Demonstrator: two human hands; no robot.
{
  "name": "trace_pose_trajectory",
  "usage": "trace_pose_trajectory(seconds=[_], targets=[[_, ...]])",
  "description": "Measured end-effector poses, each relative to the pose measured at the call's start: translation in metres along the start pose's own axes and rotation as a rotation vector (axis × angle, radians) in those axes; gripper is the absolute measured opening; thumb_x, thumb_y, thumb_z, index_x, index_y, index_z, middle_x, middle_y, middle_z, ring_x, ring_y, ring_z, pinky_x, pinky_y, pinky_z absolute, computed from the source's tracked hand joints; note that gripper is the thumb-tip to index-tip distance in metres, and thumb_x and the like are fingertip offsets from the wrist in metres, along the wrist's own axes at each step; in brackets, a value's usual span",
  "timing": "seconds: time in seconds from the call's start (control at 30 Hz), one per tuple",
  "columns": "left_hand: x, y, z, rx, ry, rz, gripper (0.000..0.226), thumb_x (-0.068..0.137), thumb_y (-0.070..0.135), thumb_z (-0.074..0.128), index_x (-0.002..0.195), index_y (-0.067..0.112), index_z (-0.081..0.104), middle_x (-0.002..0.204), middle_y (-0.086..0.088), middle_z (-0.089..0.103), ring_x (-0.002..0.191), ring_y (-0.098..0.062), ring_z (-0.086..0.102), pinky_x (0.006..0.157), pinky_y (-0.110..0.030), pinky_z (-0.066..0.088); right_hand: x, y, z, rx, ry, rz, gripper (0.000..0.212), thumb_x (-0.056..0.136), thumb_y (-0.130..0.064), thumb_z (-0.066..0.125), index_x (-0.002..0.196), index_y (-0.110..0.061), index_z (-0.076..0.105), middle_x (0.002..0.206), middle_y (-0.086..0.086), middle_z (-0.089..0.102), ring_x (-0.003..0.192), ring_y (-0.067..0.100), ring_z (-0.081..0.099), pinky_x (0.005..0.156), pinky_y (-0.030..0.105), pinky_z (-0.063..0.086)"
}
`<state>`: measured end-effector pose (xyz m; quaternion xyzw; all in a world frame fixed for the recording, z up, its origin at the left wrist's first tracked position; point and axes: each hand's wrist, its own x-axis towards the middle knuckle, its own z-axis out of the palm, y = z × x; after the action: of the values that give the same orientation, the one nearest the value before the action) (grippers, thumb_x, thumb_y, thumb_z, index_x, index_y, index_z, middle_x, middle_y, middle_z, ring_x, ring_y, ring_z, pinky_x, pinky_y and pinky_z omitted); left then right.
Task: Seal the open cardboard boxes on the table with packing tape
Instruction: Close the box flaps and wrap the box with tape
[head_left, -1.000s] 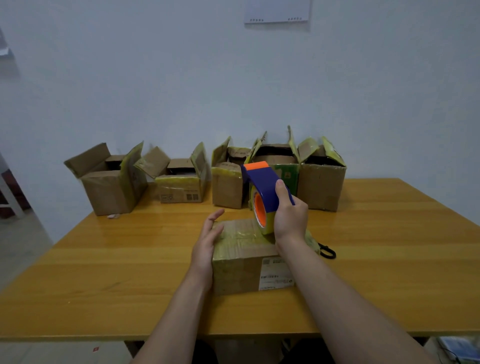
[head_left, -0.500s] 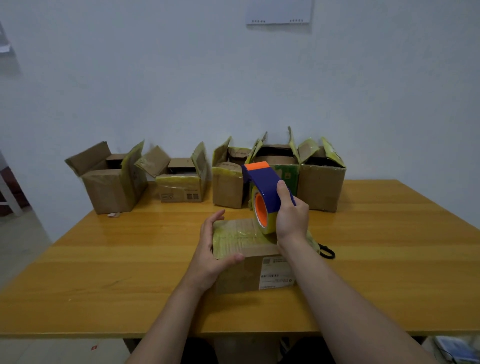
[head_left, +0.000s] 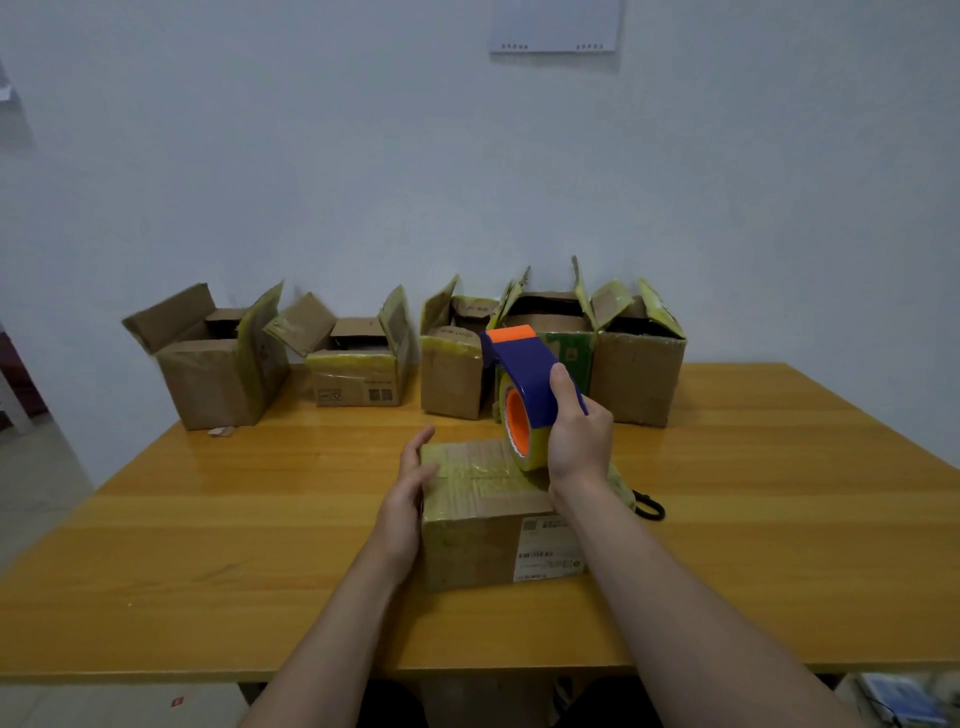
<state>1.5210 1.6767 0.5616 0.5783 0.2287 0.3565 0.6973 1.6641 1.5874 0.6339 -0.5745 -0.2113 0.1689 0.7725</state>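
A closed cardboard box (head_left: 483, 514) with a white label lies on the table in front of me, its top covered in yellowish tape. My right hand (head_left: 579, 436) grips a blue and orange tape dispenser (head_left: 524, 395), whose roll rests on the box top near the right side. My left hand (head_left: 410, 488) lies flat against the box's left side, fingers straight. Several open cardboard boxes stand in a row at the back: one at far left (head_left: 213, 374), a low one (head_left: 358, 374), and others behind the dispenser (head_left: 452, 374), (head_left: 636, 369).
Black scissor handles (head_left: 649, 506) poke out from behind the box on the right. The wooden table (head_left: 208, 545) stands against a white wall. Floor shows to the left of the table, with clutter at bottom right (head_left: 904, 701).
My left hand has come off the box top, where its thumb was hooked over the front edge, and now rests flat on the left side. The dispenser has hardly moved.
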Motion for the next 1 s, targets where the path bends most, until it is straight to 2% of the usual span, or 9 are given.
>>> trace_pose_trajectory(seconds=[0.07,0.17,0.4,0.47,0.57,0.63,0.73,0.87,1.0], targets=[[0.014,0.004,-0.001,-0.002,0.071,-0.171,0.048,0.100,0.052,0.051,0.135,0.020,0.061,0.125,-0.016,0.072,0.110,-0.031,0.072,0.105,-0.051,0.053,0.000,0.000,-0.002,0.006,-0.006,0.003,0.040,0.100,-0.051,0.056,0.097,-0.016,0.075,0.077,-0.006,0.074,0.074,0.007,0.066,0.064,0.021,0.047],[0.030,0.005,-0.004,0.089,0.131,-0.316,0.066,0.098,0.054,0.058,0.147,0.011,0.052,0.123,-0.018,0.072,0.111,-0.033,0.071,0.104,-0.049,0.053,0.002,0.001,-0.002,0.013,0.003,-0.001,0.039,0.100,-0.051,0.056,0.097,-0.017,0.075,0.080,-0.005,0.075,0.075,0.006,0.067,0.064,0.021,0.048],[0.032,0.014,-0.008,0.345,0.081,-0.256,0.079,0.094,0.065,0.052,0.154,0.013,0.043,0.138,-0.013,0.061,0.122,-0.028,0.061,0.116,-0.052,0.040,0.002,0.002,0.001,-0.013,0.010,-0.007,0.038,0.100,-0.051,0.056,0.092,-0.019,0.074,0.079,-0.005,0.074,0.073,0.005,0.066,0.063,0.021,0.048],[0.030,0.021,-0.007,0.373,0.062,-0.293,0.073,0.096,0.067,0.048,0.145,0.013,0.052,0.129,-0.012,0.067,0.117,-0.026,0.065,0.111,-0.046,0.045,0.003,0.002,0.001,-0.011,0.013,-0.010,0.038,0.100,-0.051,0.056,0.093,-0.019,0.075,0.078,-0.006,0.074,0.072,0.004,0.066,0.064,0.021,0.047],[0.029,0.030,-0.002,0.362,0.037,-0.303,0.046,0.108,0.050,0.044,0.122,0.012,0.065,0.105,-0.011,0.074,0.098,-0.024,0.071,0.087,-0.034,0.052,0.003,0.003,0.002,-0.011,0.019,-0.018,0.039,0.100,-0.052,0.056,0.094,-0.018,0.075,0.079,-0.006,0.074,0.072,0.005,0.065,0.064,0.021,0.046],[0.031,0.032,-0.002,0.407,0.052,-0.297,0.050,0.106,0.050,0.048,0.134,0.010,0.059,0.115,-0.013,0.070,0.104,-0.026,0.068,0.094,-0.037,0.053,0.003,0.003,0.003,-0.015,0.018,-0.021,0.040,0.100,-0.052,0.056,0.095,-0.017,0.075,0.079,-0.005,0.074,0.071,0.004,0.065,0.062,0.020,0.046],[0.036,0.026,-0.010,0.356,0.026,-0.298,0.084,0.087,0.064,0.060,0.153,0.015,0.043,0.137,-0.016,0.061,0.121,-0.031,0.063,0.112,-0.050,0.046,0.003,0.003,0.002,-0.025,0.012,-0.022,0.041,0.100,-0.052,0.055,0.098,-0.016,0.074,0.080,-0.005,0.073,0.071,0.003,0.065,0.059,0.017,0.046],[0.021,0.022,-0.003,0.229,0.013,-0.260,0.040,0.099,0.040,0.063,0.134,0.022,0.056,0.120,-0.015,0.072,0.107,-0.033,0.072,0.093,-0.045,0.058,0.002,0.002,-0.001,-0.010,0.005,-0.023,0.039,0.100,-0.051,0.055,0.096,-0.017,0.075,0.078,-0.007,0.073,0.070,0.002,0.065,0.058,0.014,0.046],[0.017,0.012,-0.002,0.102,0.055,-0.217,0.024,0.101,0.028,0.061,0.124,0.020,0.062,0.114,-0.018,0.074,0.093,-0.029,0.076,0.078,-0.041,0.060,0.002,0.001,0.002,-0.015,0.007,-0.029,0.036,0.100,-0.050,0.056,0.089,-0.020,0.074,0.074,-0.008,0.073,0.067,0.001,0.065,0.056,0.014,0.048]])
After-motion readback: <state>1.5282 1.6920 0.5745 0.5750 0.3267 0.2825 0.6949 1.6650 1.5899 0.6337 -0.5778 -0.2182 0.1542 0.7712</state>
